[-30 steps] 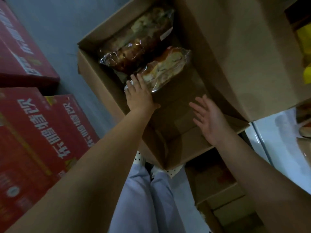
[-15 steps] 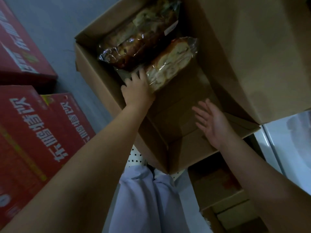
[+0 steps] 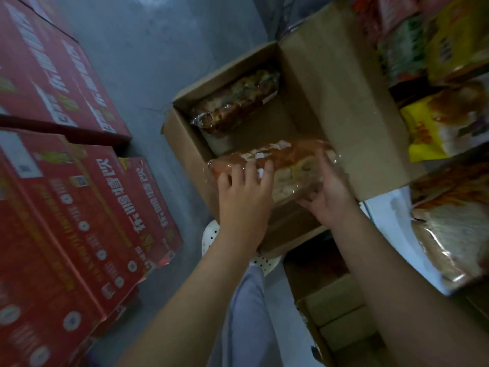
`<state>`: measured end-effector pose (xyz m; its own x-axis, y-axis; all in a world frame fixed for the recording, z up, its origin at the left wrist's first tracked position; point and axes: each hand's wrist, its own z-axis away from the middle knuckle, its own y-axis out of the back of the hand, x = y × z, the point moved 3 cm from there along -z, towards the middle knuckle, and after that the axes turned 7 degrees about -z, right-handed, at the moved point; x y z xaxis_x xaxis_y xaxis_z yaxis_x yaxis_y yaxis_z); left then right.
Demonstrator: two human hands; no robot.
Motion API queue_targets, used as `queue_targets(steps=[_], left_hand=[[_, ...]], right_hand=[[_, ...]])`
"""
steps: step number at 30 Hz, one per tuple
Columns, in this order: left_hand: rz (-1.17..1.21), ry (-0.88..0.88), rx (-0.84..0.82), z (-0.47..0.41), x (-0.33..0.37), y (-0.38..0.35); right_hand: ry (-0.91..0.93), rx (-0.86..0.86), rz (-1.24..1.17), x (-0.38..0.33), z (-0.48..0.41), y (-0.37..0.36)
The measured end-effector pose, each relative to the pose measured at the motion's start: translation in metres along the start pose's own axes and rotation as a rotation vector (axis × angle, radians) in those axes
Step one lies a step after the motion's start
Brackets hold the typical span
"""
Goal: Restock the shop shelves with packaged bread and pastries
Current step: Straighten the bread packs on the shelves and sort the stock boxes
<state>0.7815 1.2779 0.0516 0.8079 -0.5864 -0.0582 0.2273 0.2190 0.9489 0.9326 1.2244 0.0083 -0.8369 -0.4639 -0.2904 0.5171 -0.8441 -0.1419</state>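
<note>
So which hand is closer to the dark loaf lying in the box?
Left. The left hand grips one end of the pale pack, just below the dark loaf. The right hand grips the other end, farther off toward the shelf.

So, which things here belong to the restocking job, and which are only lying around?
Job: wrapped loaf, gripped by left hand and right hand; second loaf; open cardboard box; bread packs on shelf.
Lying about: red cartons; lower brown box.
</note>
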Motion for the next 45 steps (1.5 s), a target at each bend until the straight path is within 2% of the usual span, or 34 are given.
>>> queue_targets(steps=[3, 5, 8, 11, 15, 19, 21, 23, 27, 29, 33, 37, 42, 45], left_hand=[[-0.058, -0.093, 0.253, 0.037, 0.001, 0.03], [-0.043, -0.119, 0.331, 0.056, 0.0, 0.048], [-0.029, -0.138, 0.335, 0.08, -0.006, 0.06], [0.008, -0.183, 0.302, 0.096, -0.024, 0.066], [0.289, -0.313, 0.257, 0.117, -0.052, 0.108], [0.561, -0.155, 0.12, 0.126, -0.069, 0.177], [0.747, -0.082, 0.0, 0.128, -0.071, 0.222], [0.866, -0.067, -0.044, 0.125, -0.072, 0.268], [1.184, -0.06, -0.114, 0.127, -0.074, 0.373], [1.389, -0.147, -0.2, 0.131, -0.072, 0.413], [1.552, -0.282, -0.311, 0.144, -0.064, 0.478], [1.758, -0.31, -0.288, 0.155, -0.053, 0.52], [1.977, -0.236, -0.143, 0.166, -0.029, 0.565], [2.101, -0.123, -0.095, 0.172, -0.022, 0.591]], right_hand=[[-0.008, 0.031, -0.072, 0.004, 0.033, 0.003], [0.024, 0.049, -0.115, 0.007, 0.054, 0.007], [0.066, 0.027, -0.199, 0.015, 0.083, 0.007], [0.135, 0.103, -0.3, 0.026, 0.108, 0.008], [0.34, 0.176, -0.409, 0.021, 0.153, 0.016], [0.567, 0.112, -0.278, -0.012, 0.235, 0.005], [0.639, 0.064, -0.212, -0.029, 0.288, -0.005], [0.671, 0.028, -0.141, -0.042, 0.338, -0.015], [0.758, -0.087, -0.038, -0.07, 0.443, -0.023], [0.807, -0.164, 0.0, -0.084, 0.488, -0.028], [0.926, -0.288, 0.113, -0.119, 0.561, -0.037], [1.019, -0.359, 0.19, -0.146, 0.622, -0.045], [1.123, -0.189, 0.278, -0.17, 0.674, -0.042], [1.16, -0.147, 0.407, -0.179, 0.701, -0.023]])
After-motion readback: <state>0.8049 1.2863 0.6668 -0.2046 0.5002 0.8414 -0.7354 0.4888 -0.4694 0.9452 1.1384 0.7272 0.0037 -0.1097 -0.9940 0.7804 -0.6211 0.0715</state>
